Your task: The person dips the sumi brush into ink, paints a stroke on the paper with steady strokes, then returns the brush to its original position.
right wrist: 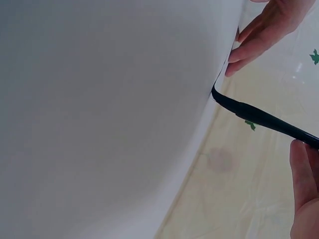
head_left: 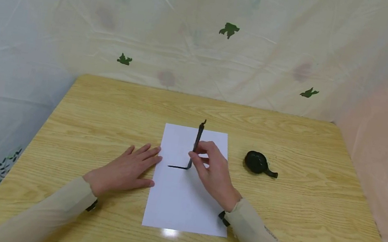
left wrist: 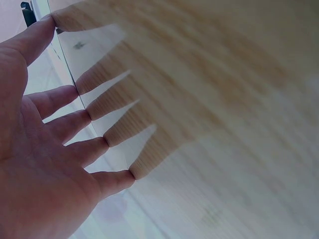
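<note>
A white sheet of paper (head_left: 184, 208) lies upright on the table before me. My right hand (head_left: 216, 179) pinches a black ink brush (head_left: 197, 140) by its handle, which stands nearly vertical. Its bent, dark tip (right wrist: 219, 96) touches the paper at the right end of a thin black horizontal line (head_left: 176, 167). My left hand (head_left: 122, 173) rests palm down with the fingers spread, fingertips at the sheet's left edge. In the left wrist view those straight fingers (left wrist: 65, 127) meet the shiny tabletop.
A round, black, glossy vessel with a short spout or handle (head_left: 256, 163) sits on the wooden table (head_left: 301, 214), right of the paper. Pale cloth (head_left: 178, 29) with green leaf-like patches hangs behind and at both sides.
</note>
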The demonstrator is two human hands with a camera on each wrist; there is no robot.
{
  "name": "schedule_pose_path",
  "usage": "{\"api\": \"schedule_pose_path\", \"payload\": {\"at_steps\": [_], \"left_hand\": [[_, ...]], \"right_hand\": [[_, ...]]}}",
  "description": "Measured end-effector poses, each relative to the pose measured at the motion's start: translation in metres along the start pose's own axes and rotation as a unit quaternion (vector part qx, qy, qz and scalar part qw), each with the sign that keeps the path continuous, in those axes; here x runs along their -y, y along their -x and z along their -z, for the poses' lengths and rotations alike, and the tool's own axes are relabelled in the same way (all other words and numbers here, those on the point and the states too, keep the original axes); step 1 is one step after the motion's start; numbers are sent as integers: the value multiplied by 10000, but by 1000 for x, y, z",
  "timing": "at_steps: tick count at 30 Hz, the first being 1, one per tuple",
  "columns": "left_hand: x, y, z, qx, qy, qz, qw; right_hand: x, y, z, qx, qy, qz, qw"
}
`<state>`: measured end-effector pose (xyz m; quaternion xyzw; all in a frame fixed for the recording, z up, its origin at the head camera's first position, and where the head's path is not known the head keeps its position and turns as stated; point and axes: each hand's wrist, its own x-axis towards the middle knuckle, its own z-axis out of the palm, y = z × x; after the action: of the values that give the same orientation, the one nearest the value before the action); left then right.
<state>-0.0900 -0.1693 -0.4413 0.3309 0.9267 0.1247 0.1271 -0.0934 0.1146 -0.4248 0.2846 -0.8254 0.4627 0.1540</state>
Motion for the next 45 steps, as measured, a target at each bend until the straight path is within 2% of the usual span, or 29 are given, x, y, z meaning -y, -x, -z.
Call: {"api": "schedule_pose_path", "payload": {"at_steps": [14,23,45], "left_hand": [[0,0,0,-37,19,-39,10000],[0,1,1,-118,72,-144,9998],[-1,1,2,-128,91,-150,9998]], "right_hand": [[0,3,7,-4,47,-180,9998],[-1,5,9,-65,38,-190,9998],[-6,9,15,-172,31,-116,9998]]}}
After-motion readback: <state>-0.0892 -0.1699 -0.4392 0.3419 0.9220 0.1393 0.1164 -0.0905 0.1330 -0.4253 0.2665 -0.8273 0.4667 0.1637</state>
